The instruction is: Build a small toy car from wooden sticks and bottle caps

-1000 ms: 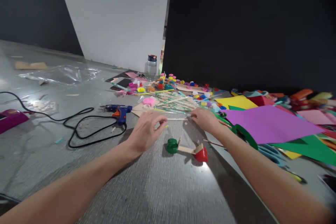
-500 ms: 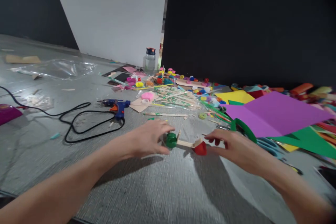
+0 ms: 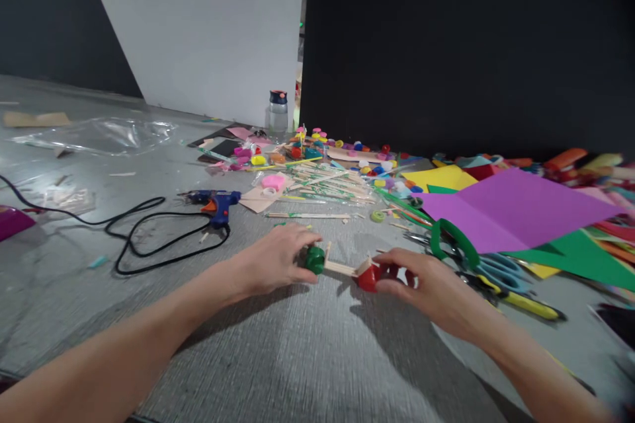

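Note:
A small craft model of pale wooden sticks (image 3: 340, 268) lies low over the grey table in front of me. Green bottle caps (image 3: 315, 260) form its left end, and a red bottle cap (image 3: 368, 276) its right end, where a pale stick piece sits on top. My left hand (image 3: 280, 258) has its thumb and fingers curled round the green caps. On the other side, the fingertips and thumb of my right hand (image 3: 404, 274) pinch the red cap. The undersides of both caps are hidden.
A blue glue gun (image 3: 218, 203) with a looping black cord lies at left. Wooden sticks (image 3: 332, 184) and colourful caps are heaped behind the model. To the right are scissors (image 3: 501, 271), yellow-handled pliers (image 3: 530, 306) and purple paper (image 3: 516, 205). A bottle (image 3: 278, 112) stands at the back.
My right hand has moved left and its fingers have closed onto the red cap, which they stood apart from before. My left fingers sit closer round the green caps. The view has shifted slightly.

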Motion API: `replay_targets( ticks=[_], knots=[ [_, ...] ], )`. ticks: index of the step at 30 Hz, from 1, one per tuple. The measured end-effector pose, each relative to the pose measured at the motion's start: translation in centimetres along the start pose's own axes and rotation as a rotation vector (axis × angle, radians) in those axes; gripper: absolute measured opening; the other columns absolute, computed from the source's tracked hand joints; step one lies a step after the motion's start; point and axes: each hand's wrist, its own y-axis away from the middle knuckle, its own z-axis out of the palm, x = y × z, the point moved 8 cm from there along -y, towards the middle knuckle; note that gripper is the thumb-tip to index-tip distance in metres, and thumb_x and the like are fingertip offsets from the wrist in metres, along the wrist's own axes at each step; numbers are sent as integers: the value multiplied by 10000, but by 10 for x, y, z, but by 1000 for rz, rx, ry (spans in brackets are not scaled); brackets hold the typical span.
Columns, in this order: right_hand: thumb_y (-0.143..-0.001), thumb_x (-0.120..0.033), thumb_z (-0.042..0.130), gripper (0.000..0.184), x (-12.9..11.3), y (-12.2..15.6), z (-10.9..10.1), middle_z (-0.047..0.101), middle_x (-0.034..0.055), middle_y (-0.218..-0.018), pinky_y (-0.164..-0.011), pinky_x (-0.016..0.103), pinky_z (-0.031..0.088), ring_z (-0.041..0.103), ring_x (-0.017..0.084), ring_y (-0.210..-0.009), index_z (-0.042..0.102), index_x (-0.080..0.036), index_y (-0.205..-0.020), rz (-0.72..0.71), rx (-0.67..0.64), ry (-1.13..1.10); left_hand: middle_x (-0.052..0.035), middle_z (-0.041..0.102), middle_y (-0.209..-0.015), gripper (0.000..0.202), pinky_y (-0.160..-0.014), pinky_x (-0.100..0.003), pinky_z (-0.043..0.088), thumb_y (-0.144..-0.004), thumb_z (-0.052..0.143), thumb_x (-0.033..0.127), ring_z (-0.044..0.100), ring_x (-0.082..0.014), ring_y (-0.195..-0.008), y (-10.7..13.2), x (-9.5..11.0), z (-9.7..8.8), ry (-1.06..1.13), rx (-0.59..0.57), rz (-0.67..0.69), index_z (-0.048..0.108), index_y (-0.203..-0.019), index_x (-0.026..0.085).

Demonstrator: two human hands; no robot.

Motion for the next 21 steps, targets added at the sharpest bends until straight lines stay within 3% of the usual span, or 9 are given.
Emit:
replay_targets(
  ticks=[3, 7, 11, 16, 21],
  knots=[
    [-1038, -438, 502, 303, 18, -1, -13, 755, 44, -1042, -657, 293, 533, 696, 199, -850, 715, -255, -1152, 35, 91, -8, -103, 715, -1207, 597, -966, -426, 497, -797, 814, 449, 641, -294, -1119, 0, -1, -12, 69, 63, -29, 649, -1306, 185],
    [-1041, -402, 520, 283, 43, -15, -30, 757, 56, -1025, -742, 324, 562, 702, 201, -839, 731, -213, -1053, 72, 168, 82, -103, 724, -1223, 397, -901, -392, 543, -973, 601, 470, 663, -267, -1118, 2, -5, -30, 131, 258, -92, 684, -1248, 197],
    [-1045, -373, 604, 232, 67, -52, -45, 721, 59, -1048, -850, 402, 568, 690, 199, -897, 702, -167, -1086, 121, 150, 266, -106, 737, -1169, 279, -887, -410, 558, -997, 582, 372, 674, -260, -1069, 6, -11, -39, 126, 423, -132, 700, -1161, 179],
    [-1024, -348, 654, 208, 95, -105, -52, 687, 77, -1142, -927, 450, 559, 670, 231, -1034, 687, -158, -1103, 158, 75, 461, -88, 746, -1132, 186, -942, -448, 546, -974, 633, 297, 668, -255, -1078, 7, -15, -41, 90, 480, -86, 699, -1102, 180],
    [-1014, -334, 668, 216, 106, -122, -42, 669, 85, -1199, -951, 470, 549, 655, 246, -1081, 679, -161, -1144, 123, 7, 483, -77, 752, -1104, 144, -957, -444, 544, -969, 640, 252, 677, -244, -1063, 7, -13, -41, 59, 506, -52, 705, -1075, 180]
  ],
)
